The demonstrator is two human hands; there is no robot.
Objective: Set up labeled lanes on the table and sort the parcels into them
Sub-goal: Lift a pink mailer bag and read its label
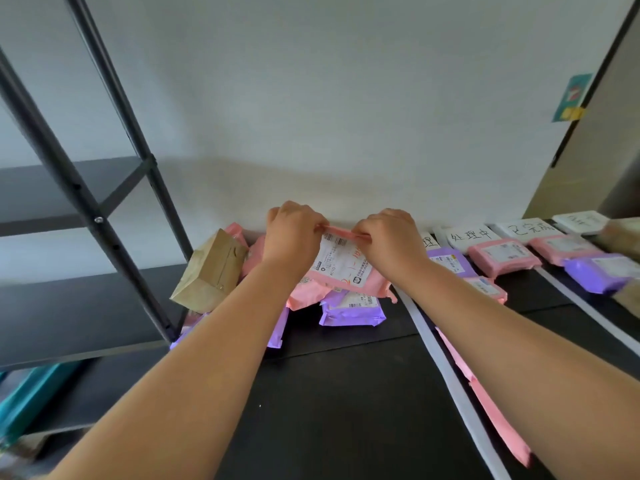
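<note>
At the far left we see a black metal shelf rack (86, 202) standing against the white wall. Just right of its foot, a brown paper parcel (211, 271) leans tilted at the edge of a heap on the black table (329, 393).

Next comes the person's left hand (294, 233). Its fingers are curled and pinch the top edge of a pink plastic mailer with a white shipping label (346, 268). This mailer is held up over the heap, near the wall, label facing us. Below it lies a purple plastic mailer (349, 310), flat on the table.

The right hand (391, 240) pinches the same top edge, fingers curled, close beside the left hand.

Right of the forearm, a long white tape strip (446, 368) runs across the table from the wall towards us, with a pink strip (491, 403) just beside it. Beyond the tape, a purple parcel (450, 263) lies near the wall.

Further right, a white card with handwritten characters (471, 235) sits at the wall, and a pink parcel (504, 258) lies in front of it. A second handwritten card (528, 228) follows, and a blurred purple parcel (599, 271) lies near the right edge.
</note>
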